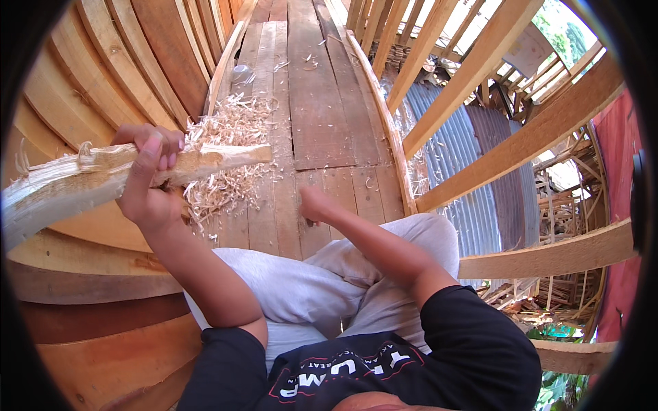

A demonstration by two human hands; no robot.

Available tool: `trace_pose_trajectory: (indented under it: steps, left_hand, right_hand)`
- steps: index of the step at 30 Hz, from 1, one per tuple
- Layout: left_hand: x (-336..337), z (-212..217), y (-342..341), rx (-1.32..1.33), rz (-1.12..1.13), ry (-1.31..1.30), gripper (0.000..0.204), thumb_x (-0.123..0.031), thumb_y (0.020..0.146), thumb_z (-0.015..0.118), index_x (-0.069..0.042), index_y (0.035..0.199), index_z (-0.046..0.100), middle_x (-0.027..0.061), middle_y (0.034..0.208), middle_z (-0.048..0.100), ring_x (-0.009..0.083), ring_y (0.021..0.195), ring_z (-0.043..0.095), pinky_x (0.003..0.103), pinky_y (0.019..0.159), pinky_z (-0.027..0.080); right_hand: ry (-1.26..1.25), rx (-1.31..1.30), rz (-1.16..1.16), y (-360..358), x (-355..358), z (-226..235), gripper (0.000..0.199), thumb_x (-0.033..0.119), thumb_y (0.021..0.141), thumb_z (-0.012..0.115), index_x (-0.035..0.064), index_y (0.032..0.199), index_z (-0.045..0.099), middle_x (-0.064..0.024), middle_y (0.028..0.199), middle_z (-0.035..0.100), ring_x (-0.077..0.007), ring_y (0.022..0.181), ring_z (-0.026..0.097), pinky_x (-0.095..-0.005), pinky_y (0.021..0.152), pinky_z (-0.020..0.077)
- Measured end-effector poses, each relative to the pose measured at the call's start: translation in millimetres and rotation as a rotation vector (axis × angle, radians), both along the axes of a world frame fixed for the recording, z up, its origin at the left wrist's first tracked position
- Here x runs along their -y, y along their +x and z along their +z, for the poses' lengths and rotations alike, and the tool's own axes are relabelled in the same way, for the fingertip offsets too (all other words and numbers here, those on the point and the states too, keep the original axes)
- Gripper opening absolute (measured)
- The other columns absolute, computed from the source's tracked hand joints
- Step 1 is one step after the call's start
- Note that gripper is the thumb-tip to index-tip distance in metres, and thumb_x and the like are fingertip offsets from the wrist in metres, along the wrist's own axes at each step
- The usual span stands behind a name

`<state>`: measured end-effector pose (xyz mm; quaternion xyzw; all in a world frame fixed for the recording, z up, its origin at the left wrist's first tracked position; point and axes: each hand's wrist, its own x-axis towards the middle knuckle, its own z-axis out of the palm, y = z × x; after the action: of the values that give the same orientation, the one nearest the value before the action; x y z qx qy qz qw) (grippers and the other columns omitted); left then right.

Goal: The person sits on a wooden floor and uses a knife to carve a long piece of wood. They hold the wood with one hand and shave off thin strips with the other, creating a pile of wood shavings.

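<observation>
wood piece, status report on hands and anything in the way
Left hand shut on wood piece. Right hand apart from it, grip unclear. Shavings heaped on planks beneath.

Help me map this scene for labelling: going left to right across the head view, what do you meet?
Curved hull planks → left hand gripping a rough wooden piece → pile of wood shavings → right hand → plank floor → slanted wooden ribs over corrugated metal sheets.

Open plank floor [322, 103] runs ahead, free for passing. Shavings pile [229, 154] clutters its left part under the rough wood piece [103, 178]. Curved hull planks [103, 75] wall the left; slanted frame beams [521, 144] bar the right, with gaps between them.
</observation>
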<state>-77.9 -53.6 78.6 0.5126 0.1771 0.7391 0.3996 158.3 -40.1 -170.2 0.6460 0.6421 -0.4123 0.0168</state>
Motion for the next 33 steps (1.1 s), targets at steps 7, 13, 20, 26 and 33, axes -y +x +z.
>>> trace_pose_trajectory:
  steps: [7,13,20,26,33]
  left_hand:
    - [7,7,-2,-0.087,0.097,-0.02,0.019,-0.012,0.079,0.058,-0.009,0.075,0.04,0.0006,0.063,0.036,0.0135,0.063,0.036,0.034,0.07,0.036]
    - [6,6,-2,-0.073,0.039,-0.004,0.017,-0.011,0.08,0.058,-0.009,0.076,0.042,0.0007,0.064,0.036,0.0136,0.064,0.036,0.034,0.07,0.035]
    - [5,8,1,-0.05,0.045,0.015,0.017,-0.009,0.077,0.061,-0.005,0.075,0.045,0.0048,0.064,0.043,0.0146,0.061,0.04,0.033,0.068,0.04]
    - [5,5,-3,-0.063,0.051,0.032,0.016,-0.009,0.078,0.061,-0.005,0.075,0.045,0.005,0.064,0.042,0.0148,0.061,0.04,0.033,0.068,0.04]
    - [5,5,0,-0.081,0.048,0.037,0.015,-0.009,0.078,0.06,-0.004,0.076,0.046,0.0047,0.063,0.042,0.0146,0.061,0.039,0.033,0.067,0.039]
  right_hand:
    - [0.623,0.043,-0.367,26,-8,-62,0.012,-0.004,0.075,0.058,-0.0122,0.078,0.066,-0.029,0.073,0.063,-0.0389,0.07,0.066,-0.0455,0.062,0.0536]
    - [0.425,0.109,-0.14,56,-11,-50,0.031,-0.002,0.076,0.056,-0.011,0.106,0.057,-0.03,0.083,0.064,-0.0403,0.078,0.066,-0.0456,0.068,0.0535]
    - [0.552,-0.042,-0.258,29,-5,-46,0.014,-0.002,0.079,0.056,-0.0132,0.085,0.064,-0.0261,0.073,0.065,-0.0312,0.057,0.065,-0.0402,0.047,0.0526]
    - [0.197,0.198,-0.364,53,14,-29,0.014,-0.006,0.078,0.057,-0.0144,0.07,0.063,-0.0258,0.066,0.065,-0.0297,0.056,0.069,-0.038,0.045,0.0546]
    - [0.072,-0.38,-0.161,-14,28,32,0.03,0.001,0.076,0.06,-0.0193,0.098,0.054,-0.0275,0.083,0.067,-0.0309,0.056,0.068,-0.0358,0.049,0.0564]
